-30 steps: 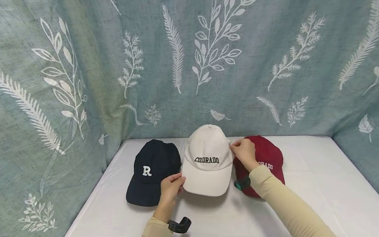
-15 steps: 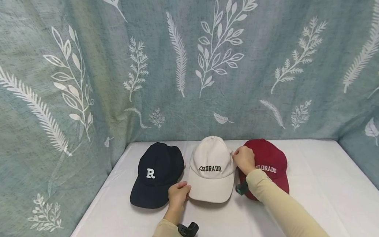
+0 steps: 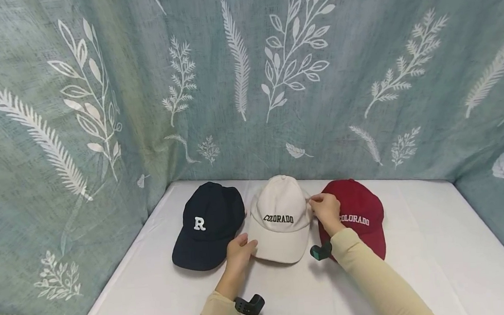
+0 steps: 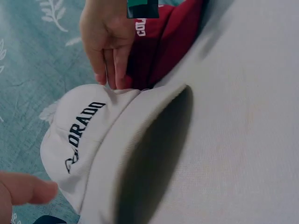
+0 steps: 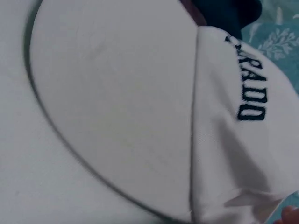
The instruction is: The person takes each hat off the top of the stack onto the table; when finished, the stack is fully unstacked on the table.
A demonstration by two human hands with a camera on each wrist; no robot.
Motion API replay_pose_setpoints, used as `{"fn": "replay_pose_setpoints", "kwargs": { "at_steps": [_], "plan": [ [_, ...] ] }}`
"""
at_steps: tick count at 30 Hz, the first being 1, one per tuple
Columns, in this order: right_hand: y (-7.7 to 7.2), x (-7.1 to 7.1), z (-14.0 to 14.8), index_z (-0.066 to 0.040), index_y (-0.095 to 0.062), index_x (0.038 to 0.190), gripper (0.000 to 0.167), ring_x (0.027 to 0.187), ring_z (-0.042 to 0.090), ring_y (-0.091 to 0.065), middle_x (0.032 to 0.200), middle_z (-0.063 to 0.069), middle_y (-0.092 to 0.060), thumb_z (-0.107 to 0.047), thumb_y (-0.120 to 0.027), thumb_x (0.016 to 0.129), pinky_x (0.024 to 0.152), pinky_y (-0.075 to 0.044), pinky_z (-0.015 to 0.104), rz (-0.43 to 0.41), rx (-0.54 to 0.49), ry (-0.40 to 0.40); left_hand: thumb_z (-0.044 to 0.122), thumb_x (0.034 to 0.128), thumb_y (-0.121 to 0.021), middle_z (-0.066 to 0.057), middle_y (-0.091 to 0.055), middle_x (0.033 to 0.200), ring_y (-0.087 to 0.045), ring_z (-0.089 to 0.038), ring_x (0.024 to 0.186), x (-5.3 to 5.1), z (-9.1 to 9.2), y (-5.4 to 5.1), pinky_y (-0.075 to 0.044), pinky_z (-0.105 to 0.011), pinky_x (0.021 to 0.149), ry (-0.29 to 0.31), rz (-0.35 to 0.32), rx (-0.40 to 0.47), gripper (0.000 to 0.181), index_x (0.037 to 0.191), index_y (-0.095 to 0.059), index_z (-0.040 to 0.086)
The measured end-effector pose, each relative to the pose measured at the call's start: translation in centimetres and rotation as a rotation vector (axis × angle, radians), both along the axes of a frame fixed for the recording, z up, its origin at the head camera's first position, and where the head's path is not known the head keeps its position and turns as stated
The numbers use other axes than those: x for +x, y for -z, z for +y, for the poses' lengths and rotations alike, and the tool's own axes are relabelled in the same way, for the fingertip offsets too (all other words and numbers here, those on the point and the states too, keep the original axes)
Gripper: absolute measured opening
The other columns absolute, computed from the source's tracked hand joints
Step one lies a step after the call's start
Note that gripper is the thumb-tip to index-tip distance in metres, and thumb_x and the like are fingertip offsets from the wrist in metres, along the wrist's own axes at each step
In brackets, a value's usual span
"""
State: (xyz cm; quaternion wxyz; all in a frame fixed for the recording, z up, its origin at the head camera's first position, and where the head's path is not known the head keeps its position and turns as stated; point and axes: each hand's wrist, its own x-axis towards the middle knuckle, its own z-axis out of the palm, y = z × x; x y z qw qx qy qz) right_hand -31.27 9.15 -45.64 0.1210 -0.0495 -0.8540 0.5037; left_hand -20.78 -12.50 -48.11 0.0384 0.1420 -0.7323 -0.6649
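A white baseball cap (image 3: 281, 214) lettered COLORADO rests on the white cloth, its brim toward me and its front edge off the cloth in the left wrist view. My left hand (image 3: 238, 253) is at the brim's left edge, thumb and forefinger apart; one straight finger (image 4: 32, 188) shows beside the cap. My right hand (image 3: 327, 211) pinches the cap's right side at the crown's lower edge, over part of a red COLORADO cap (image 3: 360, 206). In the right wrist view only a fingertip (image 5: 290, 215) appears, close to the white cap's side.
A navy cap (image 3: 214, 211) with a white R lies left of the white one, near my left hand. Behind the caps hangs a blue-green leaf-patterned curtain (image 3: 211, 82). White cloth (image 3: 434, 252) spreads in front and to the right.
The white cap has come down slightly into line with the navy and red caps. My left thumb and forefinger have spread at the brim; my right hand keeps its place at the cap's side.
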Motion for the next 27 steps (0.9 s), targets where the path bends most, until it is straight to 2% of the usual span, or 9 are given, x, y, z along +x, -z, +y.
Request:
{"fn": "replay_pose_setpoints", "kwargs": {
  "at_steps": [5,7,9,12,15,17,21,24,27],
  "plan": [
    [-1.5,-0.2,-1.0,0.003,-0.068,0.100,0.021,0.084,0.030,-0.063,0.094,0.020,-0.067,-0.009,-0.061,0.084,0.072,-0.052,0.040,0.121,-0.033,0.006,0.006,0.0869,-0.055,-0.036,-0.037,0.133,-0.034,-0.046,0.125,-0.3,-0.3,-0.7,-0.033,-0.052,0.101,0.063,0.027,-0.008,0.052,0.130,-0.036,-0.018],
    [-2.0,-0.2,-1.7,0.002,-0.068,0.101,0.020,0.089,0.029,-0.064,0.097,0.018,-0.067,-0.009,-0.062,0.085,0.076,-0.051,0.041,0.181,-0.048,-0.006,0.006,0.0867,-0.055,-0.034,-0.039,0.132,-0.036,-0.045,0.123,0.0,-0.5,-1.0,-0.035,-0.053,0.098,0.061,0.044,-0.017,0.051,0.129,-0.038,-0.016],
    [-2.5,0.1,-2.7,0.001,-0.068,0.101,0.019,0.090,0.028,-0.064,0.097,0.017,-0.068,-0.009,-0.062,0.086,0.077,-0.051,0.041,0.231,-0.067,-0.037,0.006,0.0860,-0.056,-0.032,-0.044,0.128,-0.042,-0.043,0.119,0.4,-1.0,-1.4,-0.040,-0.050,0.094,0.038,0.084,-0.031,0.047,0.127,-0.043,-0.014],
    [-3.1,0.5,-4.6,0.000,-0.068,0.101,0.018,0.088,0.026,-0.065,0.097,0.015,-0.068,-0.008,-0.063,0.086,0.076,-0.052,0.039,0.295,-0.091,-0.101,0.003,0.0858,-0.057,-0.028,-0.053,0.119,-0.053,-0.034,0.107,1.2,-2.2,-2.5,-0.047,-0.036,0.085,-0.011,0.163,-0.055,0.039,0.121,-0.050,-0.012],
    [-3.5,0.9,-7.0,0.000,-0.069,0.100,0.017,0.087,0.025,-0.065,0.095,0.014,-0.068,-0.007,-0.063,0.086,0.075,-0.053,0.038,0.335,-0.114,-0.175,0.001,0.0855,-0.059,-0.025,-0.059,0.112,-0.059,-0.018,0.094,2.0,-4.7,-3.8,-0.047,-0.021,0.073,-0.075,0.227,-0.105,0.032,0.115,-0.055,-0.010],
    [-3.6,1.0,-8.5,0.000,-0.069,0.099,0.016,0.086,0.025,-0.065,0.094,0.013,-0.069,-0.007,-0.064,0.085,0.075,-0.053,0.037,0.330,-0.122,-0.225,0.002,0.0860,-0.059,-0.023,-0.060,0.111,-0.058,-0.007,0.086,2.5,-6.6,-4.5,-0.045,-0.017,0.066,-0.130,0.232,-0.136,0.030,0.114,-0.057,-0.009],
    [-3.0,0.9,-11.6,-0.001,-0.069,0.097,0.015,0.084,0.025,-0.065,0.093,0.012,-0.069,-0.009,-0.063,0.086,0.074,-0.052,0.036,0.262,-0.119,-0.299,0.006,0.0876,-0.058,-0.023,-0.059,0.113,-0.052,0.001,0.077,3.5,-10.8,-4.6,-0.043,-0.016,0.061,-0.268,0.163,-0.178,0.031,0.115,-0.057,-0.007],
    [-1.9,0.6,-13.8,0.000,-0.069,0.097,0.015,0.084,0.025,-0.065,0.092,0.012,-0.069,-0.009,-0.064,0.086,0.074,-0.052,0.036,0.217,-0.133,-0.312,0.010,0.0893,-0.056,-0.023,-0.057,0.115,-0.050,-0.001,0.076,4.3,-13.6,-3.6,-0.044,-0.019,0.062,-0.334,0.082,-0.196,0.034,0.119,-0.055,-0.006],
    [-0.7,0.5,-15.7,0.001,-0.069,0.097,0.016,0.083,0.026,-0.065,0.092,0.014,-0.069,-0.007,-0.064,0.085,0.073,-0.052,0.036,0.197,-0.138,-0.298,0.011,0.0901,-0.054,-0.024,-0.056,0.114,-0.052,-0.003,0.075,5.2,-15.6,-2.0,-0.045,-0.021,0.061,-0.352,0.005,-0.214,0.036,0.120,-0.053,-0.008]
  ]
}}
